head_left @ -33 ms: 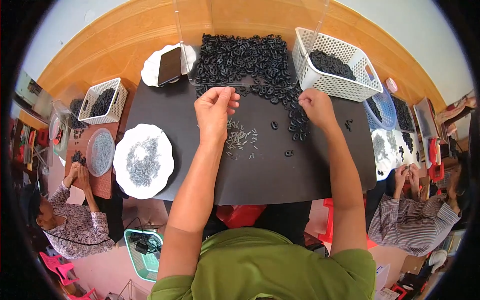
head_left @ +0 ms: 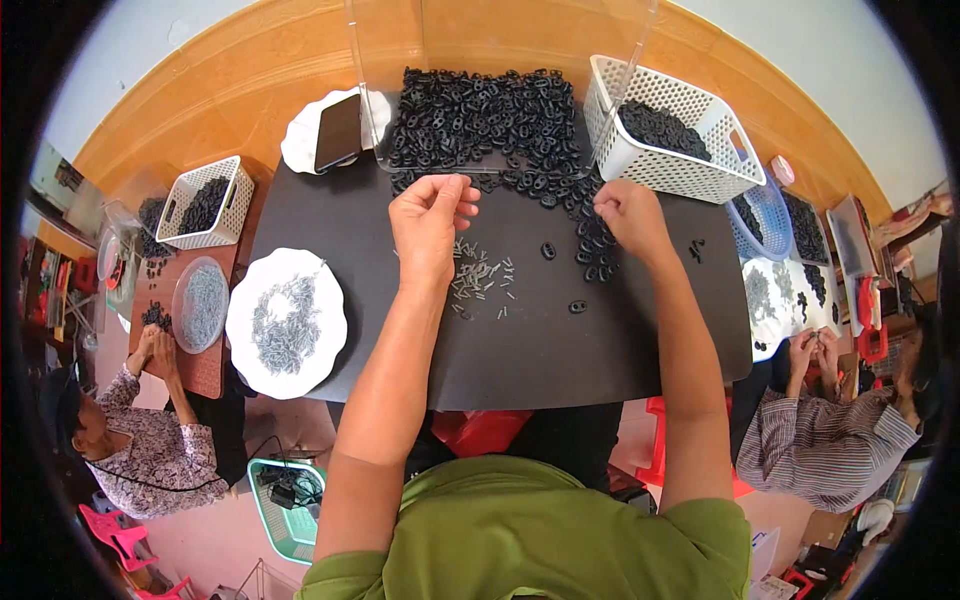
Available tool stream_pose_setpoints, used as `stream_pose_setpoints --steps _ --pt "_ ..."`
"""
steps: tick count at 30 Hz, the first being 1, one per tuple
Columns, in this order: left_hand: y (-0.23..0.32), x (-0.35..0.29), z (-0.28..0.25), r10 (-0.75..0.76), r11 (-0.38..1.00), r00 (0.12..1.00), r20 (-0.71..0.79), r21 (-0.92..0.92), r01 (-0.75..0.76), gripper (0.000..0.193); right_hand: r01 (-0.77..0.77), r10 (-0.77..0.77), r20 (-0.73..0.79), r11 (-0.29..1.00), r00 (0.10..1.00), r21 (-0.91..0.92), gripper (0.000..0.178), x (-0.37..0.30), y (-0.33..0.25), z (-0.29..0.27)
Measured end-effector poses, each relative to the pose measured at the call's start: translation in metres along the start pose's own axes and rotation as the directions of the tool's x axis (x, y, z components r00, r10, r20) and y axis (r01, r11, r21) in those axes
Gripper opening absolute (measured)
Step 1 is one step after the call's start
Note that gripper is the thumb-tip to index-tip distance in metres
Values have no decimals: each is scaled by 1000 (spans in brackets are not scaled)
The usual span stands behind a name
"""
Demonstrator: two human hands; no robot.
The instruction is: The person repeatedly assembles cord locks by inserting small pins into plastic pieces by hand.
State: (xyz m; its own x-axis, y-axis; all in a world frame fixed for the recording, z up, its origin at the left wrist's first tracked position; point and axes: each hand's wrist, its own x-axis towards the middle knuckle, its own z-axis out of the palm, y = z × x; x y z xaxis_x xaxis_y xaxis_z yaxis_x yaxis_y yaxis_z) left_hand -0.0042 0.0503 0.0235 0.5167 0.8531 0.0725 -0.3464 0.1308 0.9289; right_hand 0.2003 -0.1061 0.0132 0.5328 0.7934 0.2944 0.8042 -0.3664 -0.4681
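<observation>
Above the dark table, my left hand (head_left: 428, 220) is closed, thumb pressed to the curled fingers; whatever it may hold is hidden. My right hand (head_left: 632, 215) is pinched together at the edge of a trail of small black two-holed oval pieces (head_left: 592, 240); I cannot make out anything between its fingertips. A big heap of the same black pieces (head_left: 480, 120) lies beyond my hands, in a clear open-fronted bin, spilling toward me. Between my forearms is a scatter of small grey pins (head_left: 478, 275), with a few loose black pieces to its right.
A scalloped white plate of grey pins (head_left: 285, 370) stands at left. A phone (head_left: 338, 132) rests on another white plate at the back. A white basket (head_left: 735, 180) of black pieces stands back right. Co-workers sit at side tables left and right, their hands on small pieces.
My right hand has shifted very slightly to the left. My left hand stays in place.
</observation>
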Motion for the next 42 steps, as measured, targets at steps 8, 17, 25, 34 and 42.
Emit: stream_pose_setpoints --steps 8,17,25,34,42 --pt "-3 1 -1 -7 1000 1000 19 18 6 12 44 -19 130 979 991 -197 11 1 -26 18" --pt "-6 5 -3 -24 916 983 183 397 -51 8 60 -39 87 966 995 -252 14 -4 -34 19" --pt "-14 -17 6 -141 298 840 524 832 -469 13 43 -10 99 942 995 -334 14 -4 -33 17" --pt "-19 -22 11 -190 277 817 545 828 -488 12 -8 49 141 961 989 -275 13 -1 -32 15" --pt "-21 -23 13 -17 269 839 544 810 -521 6 13 16 124 973 992 -229 15 -4 -31 17"
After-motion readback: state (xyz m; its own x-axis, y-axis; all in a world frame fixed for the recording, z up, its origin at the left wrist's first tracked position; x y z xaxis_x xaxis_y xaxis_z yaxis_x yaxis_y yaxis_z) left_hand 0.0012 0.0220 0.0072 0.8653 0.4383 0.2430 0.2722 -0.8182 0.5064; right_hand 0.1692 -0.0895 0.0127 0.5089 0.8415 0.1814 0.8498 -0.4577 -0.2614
